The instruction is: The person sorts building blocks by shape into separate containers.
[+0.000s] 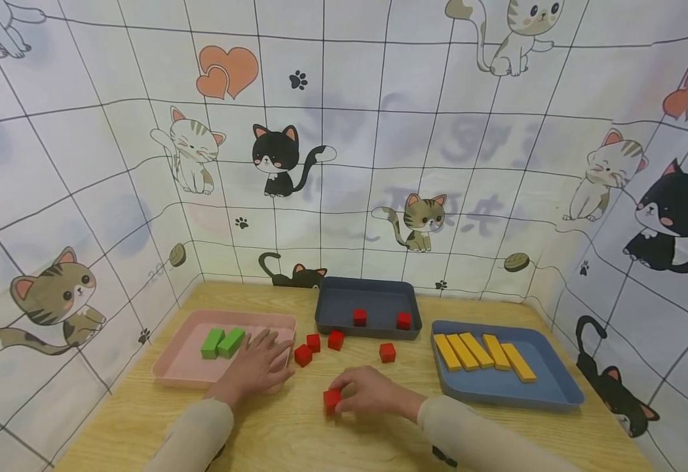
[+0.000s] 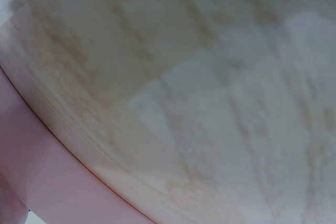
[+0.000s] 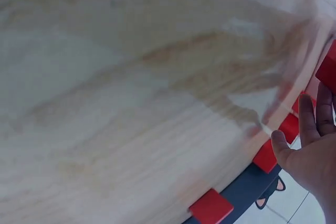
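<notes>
R hand (image 1: 370, 391) sits at lower ctr of the head view, fingers bent, pinching a red block (image 1: 331, 402) at the tips. Block is at the hand's L end, low in the frame: index over its upper R edge, thumb against its R side, so most of the front & L faces show. Can't tell if its base touches the wood table (image 1: 297, 439) or is just off it. In the R wrist view the same block is cut by the R edge, upper part of frame, just past the fingertips; some fingers there are a bit apart, & the grip itself is mostly out of frame.

L hand (image 1: 255, 364) is L of ctr, palm down, fingers spread, nothing pinched; it's over the R side of the pink tray (image 1: 181, 375), beside two green blocks (image 1: 221, 343). Can't tell if its fingers touch the tray. L wrist view gives mostly blurred tabletop, w/ the pink tray's side at lower L.

Btwn & beyond the hands, mid-frame: three loose red blocks (image 1: 313, 343) grouped just R of the L fingertips, plus a single red block (image 1: 387, 353) above the R hand, near the dark tray (image 1: 344, 298). That tray, ctr, holds two more reds (image 1: 360, 318). Blue tray (image 1: 547, 351), R side of frame, has five yellow bars (image 1: 472, 351) in it.
</notes>
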### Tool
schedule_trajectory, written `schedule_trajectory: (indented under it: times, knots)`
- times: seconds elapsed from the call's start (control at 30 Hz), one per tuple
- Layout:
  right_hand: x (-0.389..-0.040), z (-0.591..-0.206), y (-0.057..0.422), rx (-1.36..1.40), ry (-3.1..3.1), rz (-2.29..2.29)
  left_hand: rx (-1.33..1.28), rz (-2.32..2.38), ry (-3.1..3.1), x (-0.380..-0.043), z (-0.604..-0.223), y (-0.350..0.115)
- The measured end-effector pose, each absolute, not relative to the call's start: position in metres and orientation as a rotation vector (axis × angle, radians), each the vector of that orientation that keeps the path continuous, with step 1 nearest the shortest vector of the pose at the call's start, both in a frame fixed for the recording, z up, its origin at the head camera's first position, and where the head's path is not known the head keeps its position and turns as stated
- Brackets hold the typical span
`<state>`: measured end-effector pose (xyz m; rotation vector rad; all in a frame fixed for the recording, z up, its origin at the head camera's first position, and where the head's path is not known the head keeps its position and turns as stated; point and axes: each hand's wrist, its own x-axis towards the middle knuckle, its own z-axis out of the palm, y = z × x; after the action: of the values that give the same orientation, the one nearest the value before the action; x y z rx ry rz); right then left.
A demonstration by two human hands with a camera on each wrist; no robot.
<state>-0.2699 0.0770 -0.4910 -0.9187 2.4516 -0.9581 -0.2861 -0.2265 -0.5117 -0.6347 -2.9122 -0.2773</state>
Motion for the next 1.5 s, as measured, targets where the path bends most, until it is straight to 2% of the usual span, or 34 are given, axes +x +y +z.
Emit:
schedule_trajectory:
  times: [0.37,1.5]
  knots:
    - [-0.289,-0.479,0.091,-0.874,2.574,-1.039,-0.639,-0.284,-2.929,-0.286,-0.509,-0.226]
    - [-0.354,-0.467,0.132,-0.314,2.92,-1.229,-0.633,-0.264,-2.939,-0.287,-0.509,-0.227]
